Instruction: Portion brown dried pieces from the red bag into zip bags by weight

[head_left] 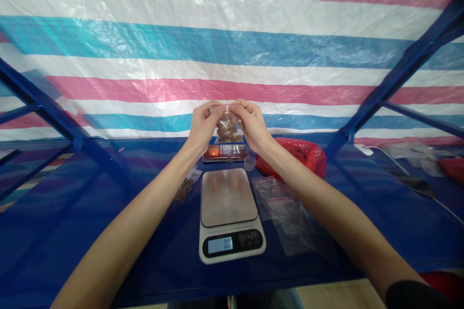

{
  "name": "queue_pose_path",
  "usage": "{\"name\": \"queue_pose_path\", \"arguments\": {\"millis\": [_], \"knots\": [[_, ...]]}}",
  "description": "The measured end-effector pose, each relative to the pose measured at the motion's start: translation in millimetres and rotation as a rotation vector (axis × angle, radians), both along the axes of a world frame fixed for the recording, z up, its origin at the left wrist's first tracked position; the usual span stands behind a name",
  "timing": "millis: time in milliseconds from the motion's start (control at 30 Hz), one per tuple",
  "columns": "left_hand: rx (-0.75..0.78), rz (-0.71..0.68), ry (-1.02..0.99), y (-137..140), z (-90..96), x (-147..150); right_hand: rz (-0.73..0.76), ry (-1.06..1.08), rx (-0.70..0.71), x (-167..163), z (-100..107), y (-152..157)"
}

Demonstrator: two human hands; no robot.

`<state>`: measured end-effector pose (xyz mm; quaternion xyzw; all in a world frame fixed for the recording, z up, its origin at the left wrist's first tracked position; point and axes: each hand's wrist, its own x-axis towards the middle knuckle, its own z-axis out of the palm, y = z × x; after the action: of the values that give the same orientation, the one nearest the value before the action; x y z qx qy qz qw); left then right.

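Observation:
Between my two hands hangs a clear zip bag (228, 129) with brown pieces in its lower part. My left hand (205, 123) pinches its top edge on the left, thumb and fingers closed. At the right end of the same edge, my right hand (252, 120) is closed in a pinch too. Below the bag lies a dark flat box or device (226, 153) with an orange and white picture. Nearer to me stands a white kitchen scale (229, 198), its metal plate bare and its display at 0.0.
A small clear cup (249, 163) stands behind the scale. A red plastic bag (308, 157) sits partly behind my right forearm. Flat clear zip bags (286, 212) lie right of the scale, a filled one (186, 186) left. Blue frame bars (395, 77) flank the striped sheet (232, 48).

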<state>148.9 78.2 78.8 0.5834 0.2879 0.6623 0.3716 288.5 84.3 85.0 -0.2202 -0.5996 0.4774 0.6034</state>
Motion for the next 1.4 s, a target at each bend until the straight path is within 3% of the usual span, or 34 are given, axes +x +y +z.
{"name": "queue_pose_path", "arguments": {"millis": [167,367,500,633,1133,1267,1400], "knots": [[0.015,-0.047,0.058,-3.8,3.8,-0.2,0.049,-0.02,-0.005,1.8,0.2,1.4],[0.009,-0.102,0.071,-5.8,6.3,-2.1,0.064,-0.093,0.124,4.8,5.4,-1.6],[0.021,-0.07,0.07,-1.6,8.0,-5.3,0.004,-0.151,0.172,9.2,11.4,-1.4],[0.124,-0.003,0.078,4.3,13.3,-6.8,-0.029,-0.217,0.225,18.9,20.2,2.5],[0.183,0.072,0.314,-7.0,35.5,-17.6,0.003,-0.352,0.235,18.8,30.8,-12.9],[0.136,0.061,0.34,-9.8,35.3,-18.1,0.031,-0.396,0.154,19.2,33.6,-19.2],[0.15,0.108,0.279,-9.6,27.1,-16.2,0.035,-0.434,0.166,21.6,34.4,-20.3]]}}
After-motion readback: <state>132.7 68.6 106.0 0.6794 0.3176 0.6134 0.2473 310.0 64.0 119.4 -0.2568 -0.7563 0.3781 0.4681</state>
